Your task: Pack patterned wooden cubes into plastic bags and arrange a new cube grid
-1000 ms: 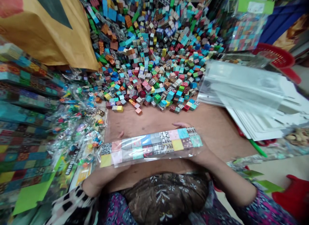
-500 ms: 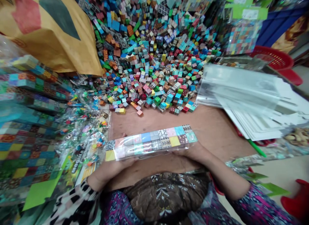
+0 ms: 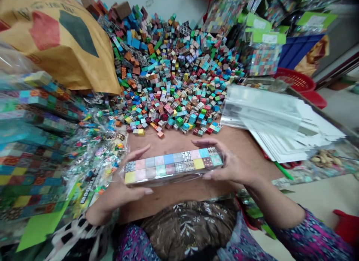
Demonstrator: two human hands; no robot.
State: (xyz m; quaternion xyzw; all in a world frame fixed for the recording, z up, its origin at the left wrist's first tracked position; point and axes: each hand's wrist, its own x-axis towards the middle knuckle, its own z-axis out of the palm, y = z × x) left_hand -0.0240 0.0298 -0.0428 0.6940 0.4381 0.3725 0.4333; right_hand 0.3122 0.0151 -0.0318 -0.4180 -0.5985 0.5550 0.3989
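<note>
A long bar of small printed cubes in clear plastic wrap (image 3: 171, 167) lies level between my hands, just above the brown tabletop (image 3: 176, 141). My left hand (image 3: 119, 188) grips its left end, thumb along the near side and fingers round the far side. At the right end, my right hand (image 3: 231, 165) has its thumb at the near side and fingers over the far edge. Beyond the bar, a large heap of loose coloured cubes (image 3: 174, 77) spreads over the table.
Wrapped cube blocks (image 3: 30, 171) are stacked at the left, beside small toy pieces in clear bags (image 3: 98, 141). A yellow sack (image 3: 84, 66) stands behind them. To the right lie clear plastic sleeves (image 3: 260, 107), white cards (image 3: 277, 145), a green-handled tool (image 3: 284, 170) and a red basket (image 3: 294, 79).
My fingers have come up round both ends of the bar, where earlier they were mostly beneath it. The top of the bar now faces me more, and the view has shifted slightly.
</note>
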